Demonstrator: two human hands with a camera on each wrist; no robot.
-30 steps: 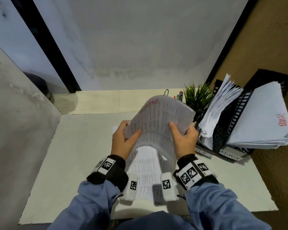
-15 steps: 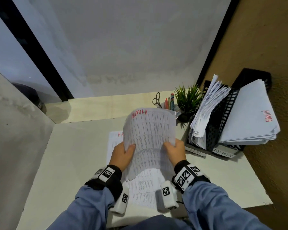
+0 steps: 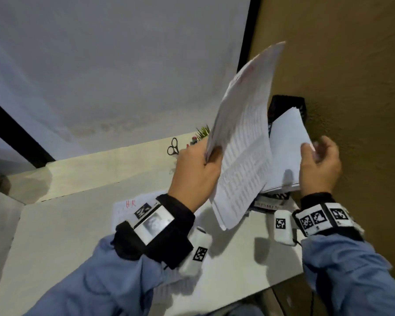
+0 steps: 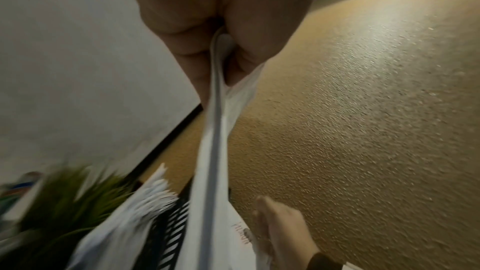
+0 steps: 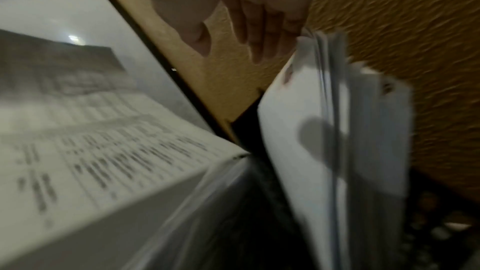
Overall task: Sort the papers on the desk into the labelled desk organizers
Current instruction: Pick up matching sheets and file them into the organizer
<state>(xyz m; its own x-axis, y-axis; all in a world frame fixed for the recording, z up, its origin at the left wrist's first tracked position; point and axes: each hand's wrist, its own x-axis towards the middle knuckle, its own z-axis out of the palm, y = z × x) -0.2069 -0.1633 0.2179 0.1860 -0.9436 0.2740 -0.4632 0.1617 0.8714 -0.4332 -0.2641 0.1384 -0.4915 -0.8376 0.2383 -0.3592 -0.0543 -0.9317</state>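
Observation:
My left hand [image 3: 211, 156] grips a sheaf of printed papers [image 3: 242, 137] by its left edge and holds it up, tilted, in front of the black desk organizers [image 3: 285, 103]. In the left wrist view the thumb and fingers pinch the papers' edge [image 4: 218, 52]. My right hand [image 3: 312, 149] holds nothing. Its straight fingers [image 5: 259, 34] touch the top edge of the white paper stack [image 3: 285, 153] standing in the right-hand organizer. A sheet marked HR in red [image 3: 128, 206] lies on the desk under my left wrist.
White labels [image 3: 269, 204] sit at the organizers' base, mostly hidden by the held papers. Scissors [image 3: 172, 147], pens and a small green plant [image 3: 203, 131] stand behind my left hand. A brown textured wall [image 3: 351, 87] rises just right of the organizers.
My right hand let go of the printed papers and moved right to the stack in the organizer. My left hand lifted the papers up and to the right, towards the organizers.

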